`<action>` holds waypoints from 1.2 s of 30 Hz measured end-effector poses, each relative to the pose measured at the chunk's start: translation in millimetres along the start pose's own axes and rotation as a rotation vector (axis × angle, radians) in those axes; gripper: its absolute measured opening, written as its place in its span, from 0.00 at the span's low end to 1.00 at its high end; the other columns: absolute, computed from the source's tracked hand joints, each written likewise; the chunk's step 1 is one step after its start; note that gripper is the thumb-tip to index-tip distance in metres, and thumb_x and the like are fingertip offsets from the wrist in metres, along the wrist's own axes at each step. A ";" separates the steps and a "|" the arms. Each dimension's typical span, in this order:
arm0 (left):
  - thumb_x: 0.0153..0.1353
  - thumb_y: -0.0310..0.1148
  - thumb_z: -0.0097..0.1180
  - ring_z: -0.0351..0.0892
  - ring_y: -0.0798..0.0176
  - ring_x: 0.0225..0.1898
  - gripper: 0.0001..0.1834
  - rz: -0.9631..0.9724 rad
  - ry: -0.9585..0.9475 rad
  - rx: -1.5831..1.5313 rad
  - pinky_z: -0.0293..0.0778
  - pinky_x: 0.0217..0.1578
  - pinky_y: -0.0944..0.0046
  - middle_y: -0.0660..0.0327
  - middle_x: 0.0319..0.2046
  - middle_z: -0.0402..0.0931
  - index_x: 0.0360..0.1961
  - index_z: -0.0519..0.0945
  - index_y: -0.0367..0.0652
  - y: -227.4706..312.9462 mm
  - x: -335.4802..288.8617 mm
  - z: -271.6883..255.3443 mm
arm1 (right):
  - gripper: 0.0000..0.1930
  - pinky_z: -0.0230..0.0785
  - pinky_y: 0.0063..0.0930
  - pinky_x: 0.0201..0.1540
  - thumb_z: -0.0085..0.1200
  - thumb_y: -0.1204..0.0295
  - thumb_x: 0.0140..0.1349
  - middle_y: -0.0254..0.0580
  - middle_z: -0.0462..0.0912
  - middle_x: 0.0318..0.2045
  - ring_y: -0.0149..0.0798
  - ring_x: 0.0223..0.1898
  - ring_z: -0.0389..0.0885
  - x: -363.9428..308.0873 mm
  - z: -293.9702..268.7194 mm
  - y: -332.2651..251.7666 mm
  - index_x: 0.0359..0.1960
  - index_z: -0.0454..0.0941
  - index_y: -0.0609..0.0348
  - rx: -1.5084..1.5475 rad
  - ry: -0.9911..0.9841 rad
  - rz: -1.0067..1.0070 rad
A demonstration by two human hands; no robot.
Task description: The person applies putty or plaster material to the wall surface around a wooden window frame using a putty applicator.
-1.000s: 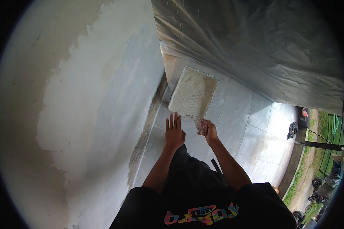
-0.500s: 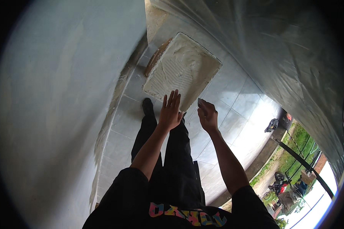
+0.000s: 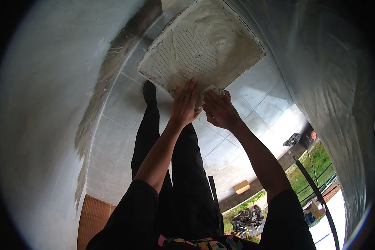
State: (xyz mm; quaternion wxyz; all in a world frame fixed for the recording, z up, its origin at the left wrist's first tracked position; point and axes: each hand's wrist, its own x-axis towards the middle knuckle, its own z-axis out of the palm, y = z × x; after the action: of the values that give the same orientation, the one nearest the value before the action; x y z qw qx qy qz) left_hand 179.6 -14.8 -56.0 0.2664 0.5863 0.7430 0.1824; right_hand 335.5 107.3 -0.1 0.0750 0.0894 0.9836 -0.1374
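Note:
A large paint tray (image 3: 152,77) with a ribbed slope, coated in thick off-white paint or putty, lies ahead of me. My left hand (image 3: 185,102) is over its near edge, back upward, with fingers stretched out and close together. Right beside it, my right hand (image 3: 221,109) is closed on a small pale flat piece (image 3: 212,89) at the tray's near corner. The fingers cover much of that piece, so its exact kind is hidden. The two hands are almost touching.
A whitish wall (image 3: 41,104) with a bare grey lower strip runs along the left. Clear plastic sheeting (image 3: 321,62) hangs at the right. Grey tiles (image 3: 112,137) cover the floor. A black plastic bag (image 3: 292,139), a cardboard piece (image 3: 242,187) and parked motorbikes (image 3: 248,218) appear at lower right.
My right hand has moved left and up to the tray's near corner, beside the left hand. The tray appears larger and higher in view. My left hand stays at the near edge.

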 end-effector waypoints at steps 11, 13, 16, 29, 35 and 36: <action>0.47 0.49 0.71 0.46 0.47 0.79 0.57 -0.070 0.024 -0.016 0.36 0.74 0.31 0.44 0.77 0.47 0.73 0.56 0.34 5.4 3.4 3.0 | 0.17 0.60 0.64 0.59 0.60 0.61 0.56 0.42 0.80 0.58 0.42 0.67 0.70 -24.6 -5.2 7.8 0.46 0.81 0.52 0.005 -0.029 -0.061; 0.47 0.48 0.72 0.46 0.47 0.79 0.57 -0.066 0.018 -0.003 0.36 0.74 0.31 0.43 0.77 0.47 0.73 0.56 0.34 4.0 2.2 2.8 | 0.16 0.60 0.65 0.58 0.60 0.60 0.55 0.42 0.80 0.58 0.41 0.66 0.70 -32.7 -6.3 7.1 0.45 0.81 0.50 -0.023 -0.036 -0.104; 0.47 0.48 0.71 0.46 0.47 0.79 0.57 -0.060 0.006 -0.014 0.37 0.74 0.30 0.43 0.77 0.47 0.73 0.56 0.34 4.6 1.2 3.5 | 0.16 0.59 0.66 0.58 0.61 0.60 0.55 0.42 0.80 0.57 0.42 0.67 0.70 -58.6 -5.1 13.6 0.44 0.81 0.48 0.066 -0.092 -0.020; 0.53 0.50 0.68 0.47 0.41 0.78 0.54 -0.039 0.052 -0.047 0.39 0.74 0.31 0.39 0.76 0.48 0.73 0.55 0.31 3.8 2.0 3.4 | 0.12 0.58 0.63 0.59 0.62 0.65 0.56 0.43 0.81 0.56 0.42 0.65 0.72 -20.0 -6.1 24.8 0.41 0.80 0.50 -0.018 0.137 0.035; 0.55 0.48 0.68 0.47 0.39 0.78 0.53 -0.066 0.017 -0.054 0.38 0.74 0.31 0.38 0.76 0.47 0.73 0.54 0.31 3.9 -1.2 0.7 | 0.19 0.58 0.59 0.62 0.63 0.66 0.53 0.47 0.80 0.58 0.47 0.67 0.71 -72.5 -21.3 2.0 0.48 0.82 0.52 0.186 0.034 0.294; 0.55 0.48 0.68 0.47 0.39 0.78 0.53 -0.070 0.018 -0.049 0.38 0.74 0.31 0.38 0.76 0.47 0.73 0.54 0.31 2.2 -1.6 -0.4 | 0.22 0.58 0.57 0.63 0.64 0.68 0.53 0.49 0.79 0.59 0.50 0.66 0.71 -66.7 -28.4 -0.5 0.51 0.81 0.54 0.269 0.137 0.394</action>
State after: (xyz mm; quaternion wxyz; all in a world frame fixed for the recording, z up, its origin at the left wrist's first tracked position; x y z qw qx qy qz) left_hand 181.3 -15.7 -54.1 0.2803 0.5515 0.7608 0.1962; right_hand 396.8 104.5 38.5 0.0208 0.2977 0.9229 -0.2433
